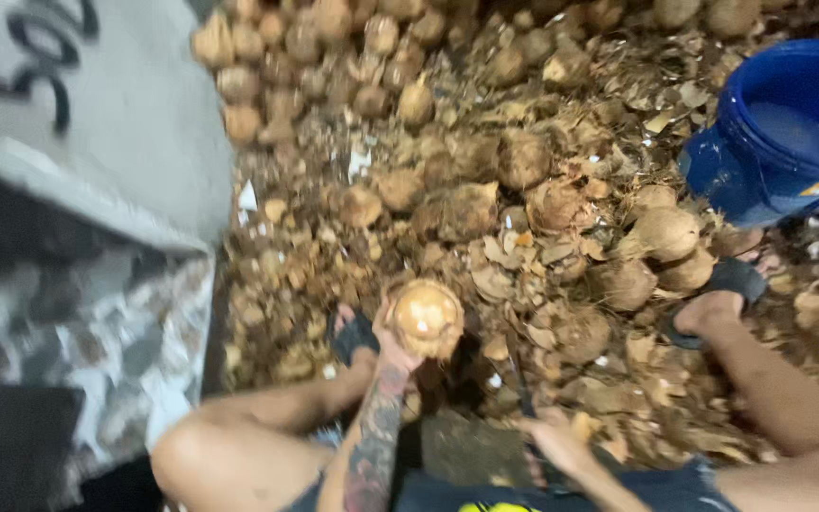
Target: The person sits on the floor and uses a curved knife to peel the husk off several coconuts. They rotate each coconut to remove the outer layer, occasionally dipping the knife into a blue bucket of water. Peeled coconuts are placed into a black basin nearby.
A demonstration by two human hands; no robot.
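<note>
Blue bucket (787, 133), husk pile (523, 218)

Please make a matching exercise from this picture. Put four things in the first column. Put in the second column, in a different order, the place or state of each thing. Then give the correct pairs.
Column one:
1. coconut
2. blue bucket
3. dark blade tool
4. grey concrete slab

Column two:
A. at the upper right, on the husk litter
B. along the left, beside the pile
C. gripped in the left hand, shell end facing up
D. low in the middle, by the right hand

Pairs: 1-C, 2-A, 3-D, 4-B
</note>
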